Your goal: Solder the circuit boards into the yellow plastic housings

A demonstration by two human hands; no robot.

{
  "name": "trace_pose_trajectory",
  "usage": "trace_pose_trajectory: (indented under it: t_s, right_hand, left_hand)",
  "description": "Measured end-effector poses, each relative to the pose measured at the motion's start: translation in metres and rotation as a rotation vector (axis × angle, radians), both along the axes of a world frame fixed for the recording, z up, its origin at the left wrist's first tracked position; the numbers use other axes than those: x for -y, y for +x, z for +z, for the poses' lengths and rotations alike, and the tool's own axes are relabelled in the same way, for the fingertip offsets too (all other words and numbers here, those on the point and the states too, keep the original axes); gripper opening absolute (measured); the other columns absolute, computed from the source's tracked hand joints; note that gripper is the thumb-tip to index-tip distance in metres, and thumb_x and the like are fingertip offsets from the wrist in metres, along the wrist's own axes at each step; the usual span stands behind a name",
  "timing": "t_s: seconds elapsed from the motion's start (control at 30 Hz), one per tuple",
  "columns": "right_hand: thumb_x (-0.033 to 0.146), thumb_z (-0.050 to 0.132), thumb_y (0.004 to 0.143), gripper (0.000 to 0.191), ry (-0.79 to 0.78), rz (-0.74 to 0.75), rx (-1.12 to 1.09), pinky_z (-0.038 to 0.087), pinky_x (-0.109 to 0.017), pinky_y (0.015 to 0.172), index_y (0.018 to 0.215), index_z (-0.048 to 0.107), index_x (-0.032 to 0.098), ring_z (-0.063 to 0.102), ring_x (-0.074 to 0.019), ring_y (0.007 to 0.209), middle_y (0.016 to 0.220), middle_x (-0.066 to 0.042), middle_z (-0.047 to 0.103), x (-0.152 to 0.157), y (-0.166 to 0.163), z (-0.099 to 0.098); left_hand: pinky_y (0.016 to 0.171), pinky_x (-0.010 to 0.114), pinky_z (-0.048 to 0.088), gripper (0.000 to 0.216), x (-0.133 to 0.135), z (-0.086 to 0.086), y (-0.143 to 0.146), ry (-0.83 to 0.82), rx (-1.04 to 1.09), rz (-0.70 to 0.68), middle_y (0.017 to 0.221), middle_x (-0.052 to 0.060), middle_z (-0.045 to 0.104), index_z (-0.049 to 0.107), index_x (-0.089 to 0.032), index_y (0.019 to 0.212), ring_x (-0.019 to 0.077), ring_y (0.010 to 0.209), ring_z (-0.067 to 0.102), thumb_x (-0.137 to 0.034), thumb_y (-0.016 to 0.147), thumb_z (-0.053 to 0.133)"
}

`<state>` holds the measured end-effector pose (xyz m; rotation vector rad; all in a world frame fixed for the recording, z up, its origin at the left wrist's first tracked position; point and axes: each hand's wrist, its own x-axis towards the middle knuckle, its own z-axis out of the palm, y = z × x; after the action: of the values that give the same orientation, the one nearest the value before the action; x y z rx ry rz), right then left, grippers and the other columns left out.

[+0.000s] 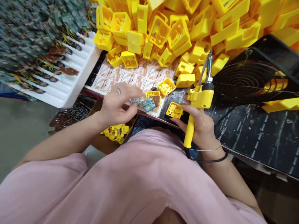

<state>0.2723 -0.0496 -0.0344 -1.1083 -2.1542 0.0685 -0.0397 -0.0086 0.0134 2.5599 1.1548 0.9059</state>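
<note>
My left hand (118,104) is closed in a loose pinch, with a small green circuit board (135,101) between thumb and index finger. Beside it, a second green circuit board (149,104) lies against an open yellow housing (154,94) that has a brown board and wires. In my right hand (202,124) is a yellow soldering gun (202,97), its metal tip pointing away from me. The same hand's thumb and fingertips also grip a small yellow housing (174,110), open side up. Another housing with wires inside (166,87) sits just behind.
A heap of yellow housings (161,31) fills the back. On the left, a white foam tray (77,68) carries many wired circuit boards. At right stands a black fan (245,74). Below the table edge, a cardboard box (100,140) contains yellow parts.
</note>
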Motion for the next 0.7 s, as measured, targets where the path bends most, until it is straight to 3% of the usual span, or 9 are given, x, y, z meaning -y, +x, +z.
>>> trace_pose_trajectory:
  t_s: [0.1, 0.2, 0.27, 0.33, 0.43, 0.57, 0.7]
  right_hand:
    - [0.04, 0.08, 0.096, 0.052, 0.019, 0.005, -0.014, 0.065, -0.033, 0.083, 0.14, 0.055, 0.026, 0.08, -0.0246, 0.096, 0.124, -0.01, 0.079, 0.0, 0.001, 0.0]
    - [0.041, 0.082, 0.094, 0.059, -0.007, 0.028, -0.014, 0.065, -0.035, 0.086, 0.143, 0.055, 0.025, 0.08, -0.0276, 0.103, 0.125, -0.012, 0.078, 0.001, 0.004, 0.0]
    - [0.04, 0.083, 0.093, 0.061, -0.038, 0.047, -0.013, 0.065, -0.039, 0.091, 0.145, 0.054, 0.025, 0.078, -0.0301, 0.11, 0.126, -0.013, 0.077, 0.003, 0.006, -0.001]
    - [0.037, 0.082, 0.094, 0.059, -0.037, 0.043, -0.016, 0.065, -0.041, 0.093, 0.144, 0.054, 0.026, 0.077, -0.0305, 0.112, 0.126, -0.012, 0.077, 0.003, 0.006, -0.003]
    - [0.031, 0.08, 0.095, 0.053, -0.012, 0.022, -0.023, 0.065, -0.038, 0.091, 0.141, 0.054, 0.027, 0.078, -0.0279, 0.108, 0.119, -0.009, 0.078, 0.001, 0.003, -0.004]
    - [0.035, 0.082, 0.094, 0.055, 0.006, 0.044, -0.058, 0.062, -0.043, 0.101, 0.14, 0.055, 0.026, 0.077, -0.0287, 0.111, 0.114, -0.008, 0.079, 0.0, -0.008, 0.001]
    - [0.038, 0.086, 0.09, 0.056, 0.053, 0.066, -0.189, 0.065, -0.038, 0.092, 0.137, 0.055, 0.028, 0.079, -0.0257, 0.103, 0.114, -0.007, 0.08, 0.002, -0.03, 0.012]
  left_hand:
    - [0.094, 0.044, 0.056, 0.032, -0.011, 0.008, 0.006, -0.045, -0.155, 0.212, 0.108, 0.005, 0.08, 0.074, -0.024, 0.109, 0.0239, 0.102, 0.072, -0.046, 0.105, 0.052]
    - [0.085, 0.042, 0.052, 0.055, -0.014, 0.012, 0.014, -0.014, -0.343, 0.278, 0.09, 0.006, 0.076, 0.073, -0.022, 0.089, 0.0252, 0.092, 0.071, -0.065, 0.105, 0.042]
    - [0.078, 0.038, 0.05, 0.063, -0.007, 0.012, 0.019, -0.034, -0.407, 0.278, 0.088, 0.007, 0.076, 0.072, -0.021, 0.092, 0.0261, 0.088, 0.072, -0.076, 0.1, 0.041]
    - [0.069, 0.034, 0.048, 0.069, 0.004, 0.012, 0.023, -0.089, -0.465, 0.278, 0.088, 0.007, 0.078, 0.073, -0.02, 0.109, 0.0257, 0.081, 0.072, -0.082, 0.094, 0.047]
    - [0.065, 0.032, 0.047, 0.064, 0.016, 0.012, 0.025, -0.177, -0.507, 0.281, 0.088, 0.007, 0.08, 0.067, -0.018, 0.129, 0.0251, 0.078, 0.075, -0.071, 0.095, 0.054]
    - [0.072, 0.029, 0.053, 0.042, 0.015, 0.018, 0.02, -0.355, -0.308, 0.238, 0.092, 0.005, 0.08, 0.07, -0.02, 0.12, 0.0205, 0.08, 0.075, -0.05, 0.094, 0.059]
    - [0.058, 0.022, 0.05, 0.046, 0.01, 0.017, 0.019, -0.669, 0.005, 0.21, 0.082, -0.001, 0.073, 0.067, -0.02, 0.113, 0.0114, 0.061, 0.064, -0.055, 0.085, 0.07]
